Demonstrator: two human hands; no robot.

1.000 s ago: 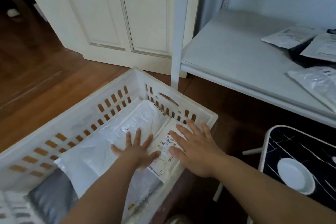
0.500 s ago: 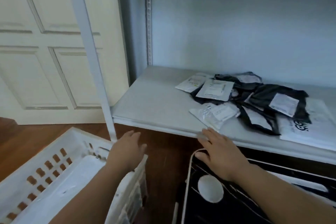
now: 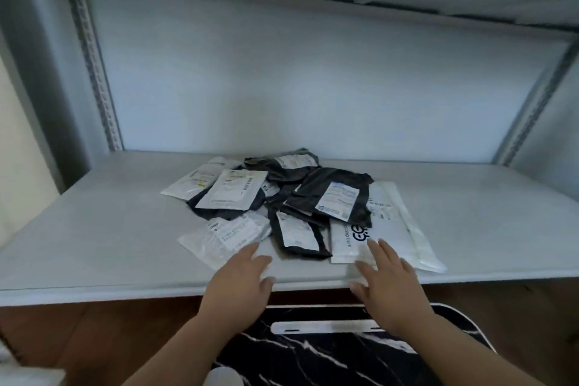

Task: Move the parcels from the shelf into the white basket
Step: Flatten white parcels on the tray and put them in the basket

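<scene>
We hold our left hand (image 3: 239,279) and right hand (image 3: 387,283) open, fingers spread, over the shelf (image 3: 103,229) edge, near the heaped parcels (image 3: 282,204).

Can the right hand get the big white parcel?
Probably yes. The right hand is open at the shelf edge, its fingertips already over the near corner of the big white parcel. Nothing lies between them; only a black parcel overlaps its far end.

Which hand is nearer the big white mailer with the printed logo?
Right. The right hand has its fingertips over the big white mailer's front edge; the left hand is off to its left, by a small white parcel.
</scene>
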